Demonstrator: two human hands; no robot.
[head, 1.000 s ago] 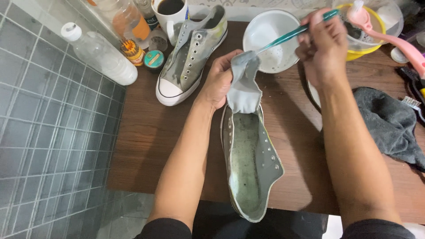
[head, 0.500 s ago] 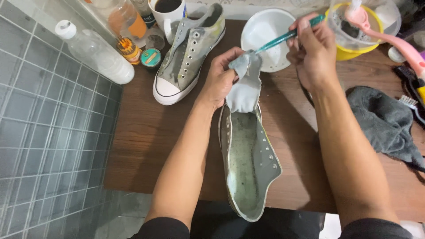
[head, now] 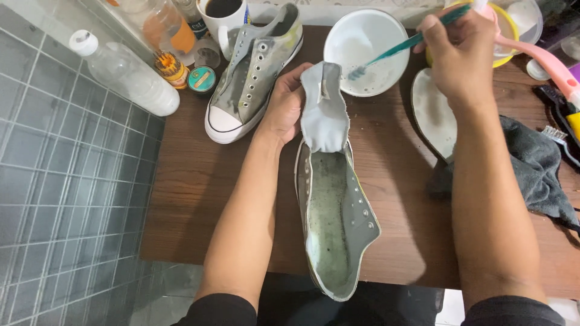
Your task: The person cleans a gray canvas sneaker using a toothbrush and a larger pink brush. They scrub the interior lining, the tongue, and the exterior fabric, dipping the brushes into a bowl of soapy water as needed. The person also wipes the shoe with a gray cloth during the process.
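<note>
Dark brown wood table [head: 181, 181] stood over grey tiled floor [head: 60, 181] w/ pale grout; light was even, soft shadows.

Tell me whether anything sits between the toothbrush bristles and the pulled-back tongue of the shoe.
Nothing visible does. The toothbrush bristles hover over the white bowl, just right of the tongue, which the left hand holds back.

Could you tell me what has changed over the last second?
The right hand tilted the teal toothbrush down, so its bristles now dip into the white bowl. The left hand still holds back the tongue of the laceless shoe.
</note>
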